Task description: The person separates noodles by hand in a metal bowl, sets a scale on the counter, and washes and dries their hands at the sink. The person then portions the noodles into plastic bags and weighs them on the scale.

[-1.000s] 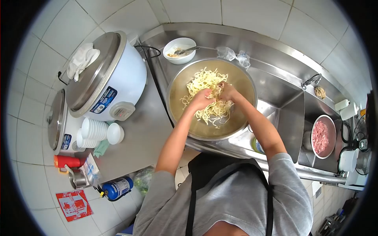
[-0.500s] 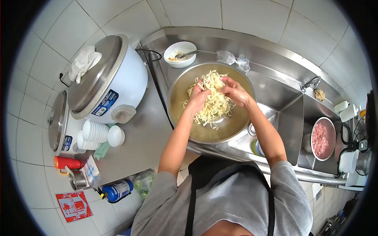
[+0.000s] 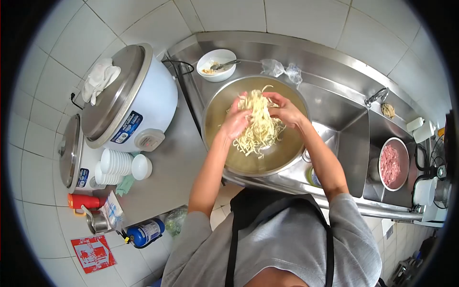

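Pale yellow noodles (image 3: 259,125) hang in a loose bundle between my two hands, over a large round metal bowl (image 3: 219,154). My left hand (image 3: 237,119) is curled around the left side of the bundle. On the right side, my right hand (image 3: 286,112) grips noodles with bent fingers. The lower strands reach down into the bowl; whether they rest on its bottom I cannot tell. Parts of the fingertips are hidden among the strands.
A white bowl (image 3: 205,63) with a spoon and a knotted plastic bag (image 3: 282,71) sit behind the metal bowl. Rice cookers (image 3: 158,100) and stacked white bowls (image 3: 116,162) stand left. At right are the sink (image 3: 351,143), a faucet (image 3: 377,97) and raw meat (image 3: 389,165) in a metal bowl.
My left hand has moved slightly left and turned, showing more of its back. The noodles between the hands are gathered into a fuller bundle. My right hand stays nearly in place.
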A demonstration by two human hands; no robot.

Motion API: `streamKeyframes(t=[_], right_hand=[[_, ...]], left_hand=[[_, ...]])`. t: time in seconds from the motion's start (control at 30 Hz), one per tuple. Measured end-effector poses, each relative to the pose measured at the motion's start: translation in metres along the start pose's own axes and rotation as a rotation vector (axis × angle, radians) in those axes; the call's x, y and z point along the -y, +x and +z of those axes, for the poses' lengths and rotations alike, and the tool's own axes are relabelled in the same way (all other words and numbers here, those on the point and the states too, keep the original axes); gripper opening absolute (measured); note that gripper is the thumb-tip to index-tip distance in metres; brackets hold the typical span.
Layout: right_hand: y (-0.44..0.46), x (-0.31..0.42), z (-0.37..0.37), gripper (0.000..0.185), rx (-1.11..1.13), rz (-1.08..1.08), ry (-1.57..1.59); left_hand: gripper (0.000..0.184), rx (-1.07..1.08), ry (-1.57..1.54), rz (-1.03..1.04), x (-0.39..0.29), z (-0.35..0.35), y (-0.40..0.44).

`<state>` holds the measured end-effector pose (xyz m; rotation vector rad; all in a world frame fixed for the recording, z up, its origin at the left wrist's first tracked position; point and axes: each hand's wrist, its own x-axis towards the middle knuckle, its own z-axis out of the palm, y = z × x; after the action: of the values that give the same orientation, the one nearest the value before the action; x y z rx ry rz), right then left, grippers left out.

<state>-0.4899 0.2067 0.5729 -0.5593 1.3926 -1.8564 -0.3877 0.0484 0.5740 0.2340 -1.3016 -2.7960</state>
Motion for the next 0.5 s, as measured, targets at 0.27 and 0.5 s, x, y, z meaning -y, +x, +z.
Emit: streamKeyframes(t=[0.27,0.5], right_hand=[[-0.016,0.096,0.031,0.014,-0.045,-0.186,-0.24],[0.001,0.082,0.023,0.069,0.29,-0.195,-0.492]], left_hand=[[0.035,-0.08,0.199,0.334,-0.054,0.035,-0.011],[0.02,-0.065,0.234,0.233,-0.058,0.043,-0.019]])
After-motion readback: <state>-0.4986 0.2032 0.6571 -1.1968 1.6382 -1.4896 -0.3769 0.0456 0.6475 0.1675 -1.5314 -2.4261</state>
